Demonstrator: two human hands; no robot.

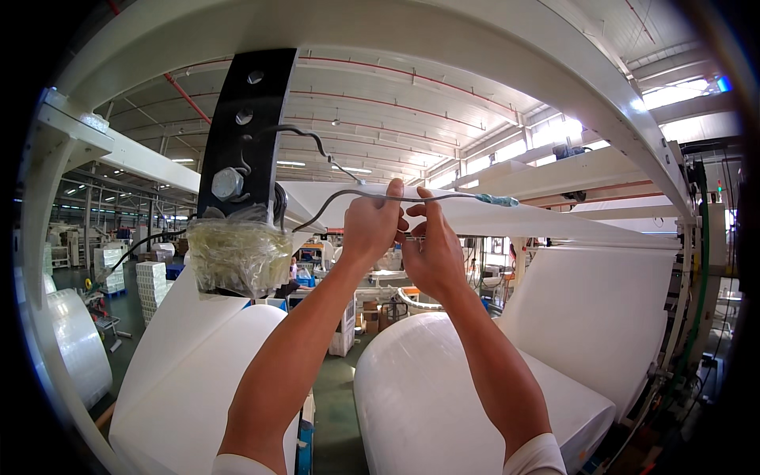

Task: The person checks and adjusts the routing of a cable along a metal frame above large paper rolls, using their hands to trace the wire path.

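A dark grey cable (340, 194) comes from behind a black metal bracket (245, 142) and runs to the right, ending in a teal taped tip (497, 200). Both arms are raised, and the fingers of my left hand (370, 226) are closed on the cable's middle. Just to the right, my right hand (434, 249) pinches the same cable between thumb and fingers, its other fingers curled. A large hex bolt (228, 184) sits in the bracket. Below it is a bulky lump wrapped in clear, yellowish tape (240, 252). A second thin wire (305, 133) loops out above the held cable.
A thick white beam (380, 32) arches overhead. White sheet material (590, 317) hangs at the right, near a large white roll (427, 380). Another white roll (229, 340) stands lower left, with a film-wrapped roll (77, 344) farther left. Machines and stacked goods (150, 289) fill the hall behind.
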